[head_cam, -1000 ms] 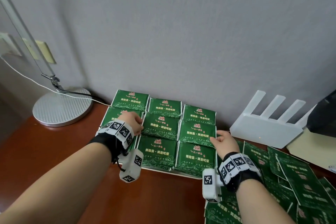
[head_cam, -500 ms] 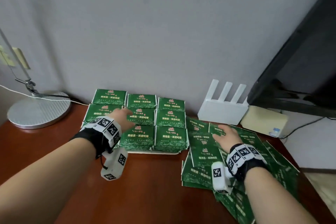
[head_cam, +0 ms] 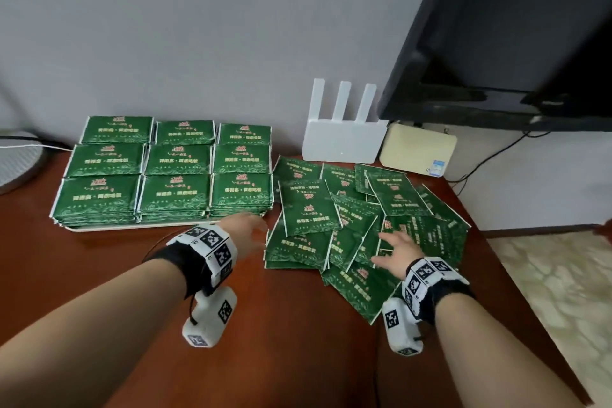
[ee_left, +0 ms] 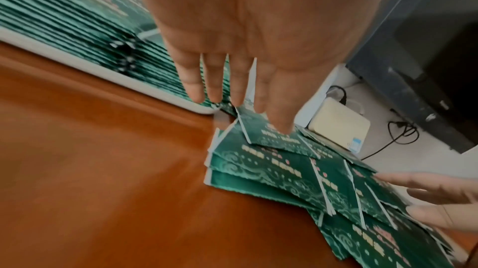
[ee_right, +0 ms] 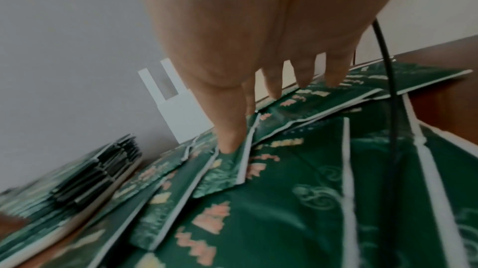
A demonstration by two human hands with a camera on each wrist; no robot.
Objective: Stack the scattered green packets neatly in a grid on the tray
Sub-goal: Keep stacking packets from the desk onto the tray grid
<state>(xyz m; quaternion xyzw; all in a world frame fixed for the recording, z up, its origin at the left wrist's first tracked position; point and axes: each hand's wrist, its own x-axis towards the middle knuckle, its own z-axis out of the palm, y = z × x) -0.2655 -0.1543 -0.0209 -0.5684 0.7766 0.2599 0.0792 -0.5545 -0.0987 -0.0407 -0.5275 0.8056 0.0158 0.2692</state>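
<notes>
Green packets (head_cam: 175,169) stand in neat stacks, three by three, on a white tray (head_cam: 139,227) at the back left of the table. To its right lies a loose pile of scattered green packets (head_cam: 364,205). My left hand (head_cam: 250,232) hovers by the tray's front right corner, at the pile's left edge, with straight fingers (ee_left: 214,88) that hold nothing. My right hand (head_cam: 395,247) lies spread over the scattered packets (ee_right: 310,170), and its thumb and fingertips (ee_right: 302,80) touch them without gripping any.
A white router (head_cam: 344,139) and a beige box (head_cam: 417,152) stand against the wall behind the pile. A black screen (head_cam: 513,43) overhangs the right. A round lamp base (head_cam: 16,159) sits far left. Bare wooden tabletop (head_cam: 281,325) lies in front; its right edge is close to the pile.
My left hand has come off the tray's stacks to the tray's front right corner. My right hand has gone from the tray's right edge onto the scattered pile. The view has swung right.
</notes>
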